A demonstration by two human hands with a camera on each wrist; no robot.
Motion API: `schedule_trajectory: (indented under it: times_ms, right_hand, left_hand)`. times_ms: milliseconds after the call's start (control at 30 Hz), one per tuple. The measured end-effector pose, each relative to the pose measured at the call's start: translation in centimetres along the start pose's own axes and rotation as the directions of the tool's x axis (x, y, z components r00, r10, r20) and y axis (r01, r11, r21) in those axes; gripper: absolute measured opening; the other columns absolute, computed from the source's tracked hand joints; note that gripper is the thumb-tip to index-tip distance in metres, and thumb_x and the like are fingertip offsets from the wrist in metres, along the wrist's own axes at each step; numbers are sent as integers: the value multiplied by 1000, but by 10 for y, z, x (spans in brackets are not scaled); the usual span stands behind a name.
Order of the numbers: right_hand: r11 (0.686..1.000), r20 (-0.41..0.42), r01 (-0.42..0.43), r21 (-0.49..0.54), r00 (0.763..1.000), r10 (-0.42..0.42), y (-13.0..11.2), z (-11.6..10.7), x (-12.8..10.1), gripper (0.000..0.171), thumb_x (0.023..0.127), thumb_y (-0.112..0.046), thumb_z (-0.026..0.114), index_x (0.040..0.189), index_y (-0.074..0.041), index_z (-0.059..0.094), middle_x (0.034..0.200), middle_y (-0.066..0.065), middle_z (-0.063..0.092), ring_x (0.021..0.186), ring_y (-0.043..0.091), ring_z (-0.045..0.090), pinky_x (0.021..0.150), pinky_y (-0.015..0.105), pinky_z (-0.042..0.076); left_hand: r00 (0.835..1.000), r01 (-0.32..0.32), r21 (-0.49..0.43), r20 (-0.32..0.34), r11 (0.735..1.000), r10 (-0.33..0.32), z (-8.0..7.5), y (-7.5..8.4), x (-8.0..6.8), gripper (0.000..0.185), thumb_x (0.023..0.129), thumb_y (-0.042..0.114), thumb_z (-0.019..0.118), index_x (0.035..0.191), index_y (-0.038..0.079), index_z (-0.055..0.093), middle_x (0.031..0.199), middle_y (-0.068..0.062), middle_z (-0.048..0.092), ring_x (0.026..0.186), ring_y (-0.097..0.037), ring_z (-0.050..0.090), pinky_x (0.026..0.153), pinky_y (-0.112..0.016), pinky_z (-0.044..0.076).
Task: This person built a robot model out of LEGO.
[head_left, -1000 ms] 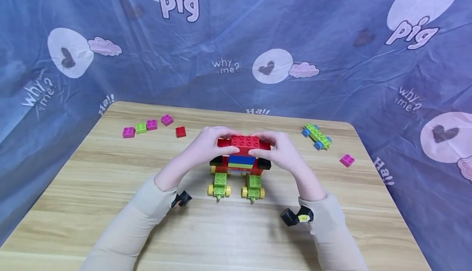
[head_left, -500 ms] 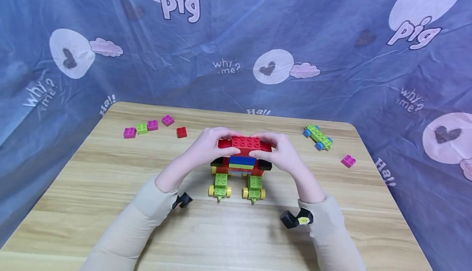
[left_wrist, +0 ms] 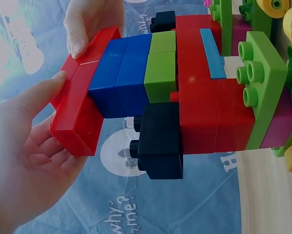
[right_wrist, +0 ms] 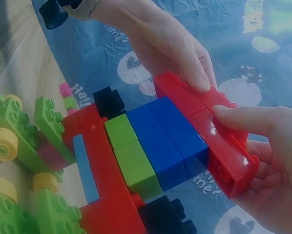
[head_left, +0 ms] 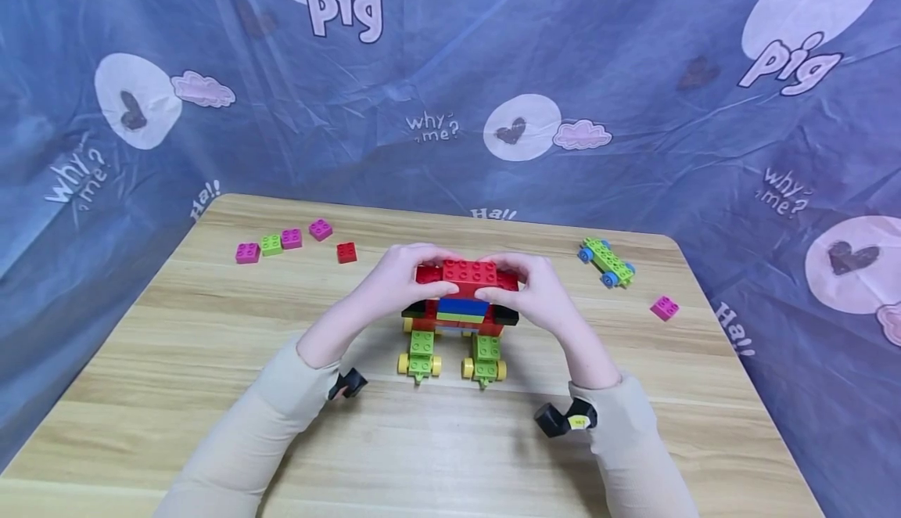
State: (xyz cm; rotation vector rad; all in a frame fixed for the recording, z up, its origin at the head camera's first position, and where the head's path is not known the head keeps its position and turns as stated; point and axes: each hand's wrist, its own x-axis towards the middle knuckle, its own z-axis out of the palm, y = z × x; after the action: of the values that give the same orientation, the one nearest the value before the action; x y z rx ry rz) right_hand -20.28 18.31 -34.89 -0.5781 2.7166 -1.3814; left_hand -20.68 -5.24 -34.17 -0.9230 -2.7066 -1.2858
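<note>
Brick vehicle [head_left: 461, 314] stands mid-table [head_left: 211, 393] on two green wheeled bases with yellow wheels [head_left: 418, 355], between both hands. Left hand [head_left: 394, 283] grips the left end of the top red brick layer [head_left: 466, 275], thumb on the near edge, fingers curled over the far side; right hand [head_left: 538, 291] grips the right end the same way. Under the red layer: blue bricks [head_left: 461, 307], a lime strip, a black brick [head_left: 504, 314] sticking out on each side, then the red body. No containers in view; loose pieces lie straight on the table: a row of magenta, lime, magenta, magenta and red bricks [head_left: 292, 242] far left, a green chassis with blue wheels [head_left: 605, 261] far right, one magenta brick [head_left: 664, 307] near the right edge. Left wrist view shows the thumb [left_wrist: 43, 95] pressed on the red layer [left_wrist: 80, 109] and the black brick [left_wrist: 158, 141] close up; right wrist view shows a light blue strip [right_wrist: 85, 168] on the red body, barely visible from the head camera. Whether the red layer is fully seated is hard to tell. Blue printed cloth [head_left: 450, 72] behind.
</note>
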Motion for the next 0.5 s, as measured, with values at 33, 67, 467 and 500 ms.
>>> schedule_trajectory:
  times_ms: [33, 67, 467, 500]
  right_hand:
    - [1000, 0, 1, -1, 1000, -1, 0, 0, 0, 44, 80, -23, 81, 119, -8, 68, 108, 11, 72, 89, 22, 63, 78, 35, 54]
    - [1000, 0, 1, -2, 1000, -1, 0, 0, 0, 44, 80, -23, 81, 119, -7, 68, 108, 11, 72, 89, 22, 63, 78, 35, 54]
    - [1000, 14, 19, -8, 1000, -19, 0, -1, 0, 43, 81, -22, 81, 119, -7, 68, 106, 11, 72, 87, 21, 64, 76, 35, 55]
    - [1000, 16, 20, -6, 1000, -20, 1, -1, 0, 43, 81, -22, 81, 119, -7, 67, 107, 11, 72, 87, 21, 64, 76, 36, 55]
  left_hand:
    - [1000, -4, 1, -1, 1000, 4, 0, 0, 0, 42, 87, 23, 75, 124, 5, 66, 121, -12, 69, 111, -26, 65, 99, -42, 51]
    - [1000, -8, 3, -2, 1000, 8, 0, -1, 0, 43, 86, 23, 75, 124, 5, 66, 121, -12, 69, 111, -26, 65, 98, -42, 52]
    - [998, -55, 47, -6, 997, 55, 1, -3, 0, 42, 87, 24, 75, 124, 6, 66, 123, -12, 68, 112, -27, 64, 97, -42, 52]
    - [998, -64, 55, -11, 996, 65, 1, -3, 0, 42, 87, 24, 75, 124, 6, 67, 123, -12, 68, 112, -27, 64, 96, -42, 53]
